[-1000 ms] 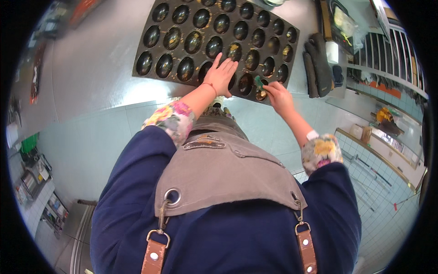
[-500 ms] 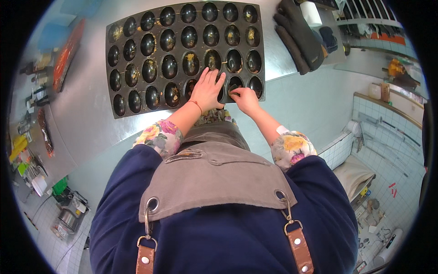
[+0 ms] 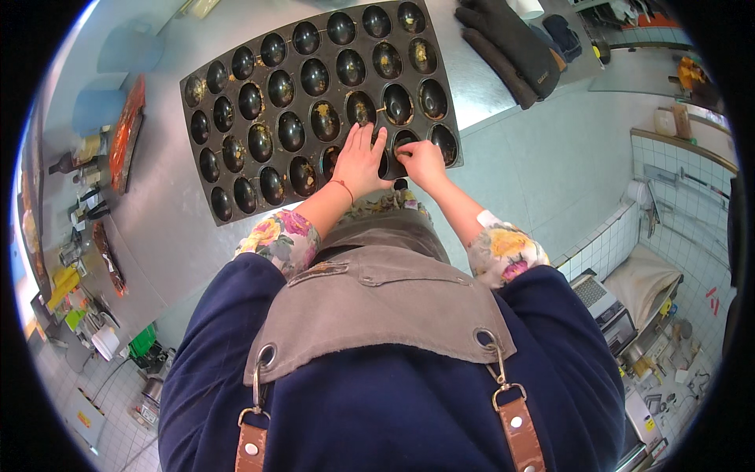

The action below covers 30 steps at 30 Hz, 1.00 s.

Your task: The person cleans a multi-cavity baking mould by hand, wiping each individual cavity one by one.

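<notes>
A large dark baking mould tray [image 3: 338, 94] with rows of oval cups lies on the metal table, its right end toward me. Golden-brown crumbs and residue cling to many of the cups. My left hand [image 3: 360, 164] is spread flat over the near edge of the tray, fingers stretched across the cups and holding nothing. Beside it, my right hand [image 3: 423, 164] pinches its thumb and fingers together inside a near-row cup toward the right end. Something small and dark seems to show at those fingertips, too hidden to name.
Dark oven mitts [image 3: 507, 51] lie beyond the tray's right end, near a white roll [image 3: 526, 8]. On the left stand a blue container [image 3: 99, 111] and a long orange-red wrapped package [image 3: 126, 138]. The metal table's [image 3: 169, 197] near edge runs before my apron.
The whole view has turned and shifted a little, so the tray appears more slanted. Both hands stay at the same cups, the right fingertips shifting slightly within theirs.
</notes>
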### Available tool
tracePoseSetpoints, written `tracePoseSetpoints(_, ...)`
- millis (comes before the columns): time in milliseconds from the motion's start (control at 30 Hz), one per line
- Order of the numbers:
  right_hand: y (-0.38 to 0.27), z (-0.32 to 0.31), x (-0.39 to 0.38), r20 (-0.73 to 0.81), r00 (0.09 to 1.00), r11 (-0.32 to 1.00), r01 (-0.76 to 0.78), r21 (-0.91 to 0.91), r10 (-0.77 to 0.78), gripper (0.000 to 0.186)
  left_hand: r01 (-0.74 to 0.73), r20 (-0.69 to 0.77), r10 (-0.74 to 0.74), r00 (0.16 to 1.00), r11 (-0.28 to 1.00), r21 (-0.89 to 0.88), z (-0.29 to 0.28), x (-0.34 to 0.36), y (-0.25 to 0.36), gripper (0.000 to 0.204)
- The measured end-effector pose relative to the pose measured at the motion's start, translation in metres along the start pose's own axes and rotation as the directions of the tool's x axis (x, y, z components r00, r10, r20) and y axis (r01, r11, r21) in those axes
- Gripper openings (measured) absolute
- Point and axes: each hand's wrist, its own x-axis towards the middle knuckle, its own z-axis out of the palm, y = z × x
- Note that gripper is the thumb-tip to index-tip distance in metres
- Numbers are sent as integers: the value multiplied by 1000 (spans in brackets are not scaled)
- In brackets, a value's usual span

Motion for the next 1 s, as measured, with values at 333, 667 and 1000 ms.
tracePoseSetpoints(333, -9, 3, -14, -111, 993, 994, 44, 96, -33, 15, -4, -21, 3, 1000, 1000, -31, 4, -3, -2, 108)
tracePoseSetpoints(667, -16, 12, -11, -142, 989, 993, -59, -100, 44, 16, 26, 16, -26, 1000, 1000, 2, 6, -4, -4, 113)
tracePoseSetpoints(1000, -17, -34, 29, 330, 935, 848, 280, -449, -133, 19, 40, -11, -41, 999, 999, -32, 3, 0, -6, 112)
